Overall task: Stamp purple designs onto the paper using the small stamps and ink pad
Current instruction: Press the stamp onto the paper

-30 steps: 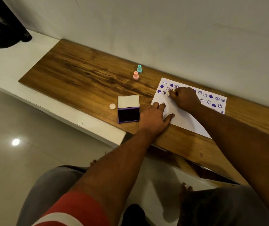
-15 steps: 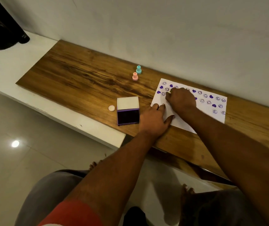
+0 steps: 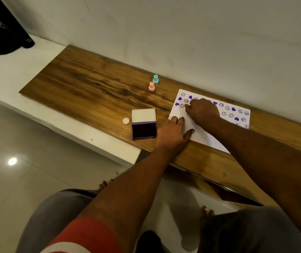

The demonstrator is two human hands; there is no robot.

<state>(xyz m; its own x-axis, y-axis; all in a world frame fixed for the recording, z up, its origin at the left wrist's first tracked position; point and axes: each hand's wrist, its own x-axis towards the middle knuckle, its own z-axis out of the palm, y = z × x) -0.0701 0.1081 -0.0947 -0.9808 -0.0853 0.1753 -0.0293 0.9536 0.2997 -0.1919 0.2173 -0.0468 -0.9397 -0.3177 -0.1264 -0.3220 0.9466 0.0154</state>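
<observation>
A white sheet of paper (image 3: 203,135) lies on the wooden board (image 3: 91,92), its far part covered with purple hearts and smiley prints. My right hand (image 3: 201,110) is curled over the paper's upper left area and pinches a small stamp, mostly hidden under the fingers, pressed down on the sheet. My left hand (image 3: 172,134) lies flat with spread fingers on the paper's near left corner. The open purple ink pad (image 3: 144,129) sits just left of my left hand, its white lid folded back. A pink stamp (image 3: 151,86) and a teal stamp (image 3: 155,79) stand upright farther back.
A small round pale cap (image 3: 125,120) lies left of the ink pad. The board rests on a white ledge (image 3: 9,73) against a grey wall. A black object (image 3: 1,33) stands at the far left of the ledge. Below are my knees and a tiled floor.
My right hand has slid slightly toward me and left across the paper's upper left area. My left hand and the other objects stay where they were.
</observation>
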